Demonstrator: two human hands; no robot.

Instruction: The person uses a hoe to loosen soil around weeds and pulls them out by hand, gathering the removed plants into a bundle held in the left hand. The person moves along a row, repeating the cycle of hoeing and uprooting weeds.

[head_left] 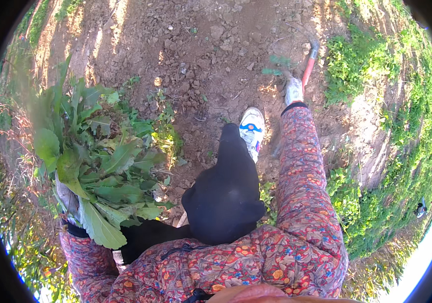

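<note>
My left hand (67, 198), in a greyish glove, is mostly hidden behind a large bunch of leafy greens (120, 156). It is closed on the bunch at my left side, the broad leaves spreading up and to the right. Stretched forward over the soil, my right hand (293, 91) wears a whitish glove. That hand grips a sickle (308, 71) by its red handle; the thin curved blade is blurred and hard to see against the ground. A small green sprig (278, 65) shows beside the right fingers; whether they hold it, I cannot tell.
Dry, cloddy soil (211, 55) stretches ahead. My white and blue shoe (252, 129) stands on it, beyond my bent, black-trousered knee (226, 197). Low green plants (357, 65) grow along the right, with dry stems (16, 121) at the left.
</note>
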